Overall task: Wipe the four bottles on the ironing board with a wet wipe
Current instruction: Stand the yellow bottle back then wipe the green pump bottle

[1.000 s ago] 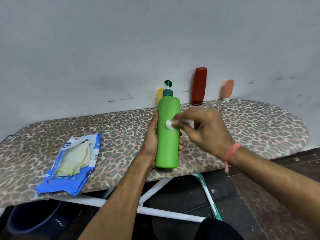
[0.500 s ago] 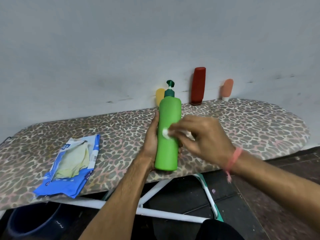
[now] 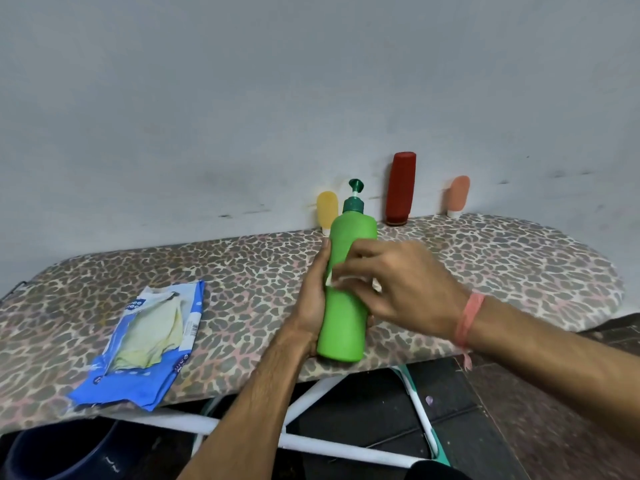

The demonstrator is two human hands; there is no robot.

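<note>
A tall green pump bottle (image 3: 343, 323) stands upright near the front edge of the leopard-print ironing board (image 3: 502, 258). My left hand (image 3: 311, 299) grips its left side from behind. My right hand (image 3: 398, 285) pinches a small white wet wipe (image 3: 334, 279) and presses it against the bottle's front, near its left edge. A yellow bottle (image 3: 327, 209), a red bottle (image 3: 400, 188) and a peach bottle (image 3: 459, 195) stand upside down on their caps along the wall at the board's far edge.
An opened blue wet-wipe packet (image 3: 149, 344) lies on the board's left part near the front edge. White board legs (image 3: 311, 441) cross below. A dark blue bucket (image 3: 59, 455) sits on the floor at the lower left. A grey wall rises right behind the board.
My right hand has slid the wipe leftward across the bottle's front, from its middle to its left edge. The bottle stays upright in my left hand.
</note>
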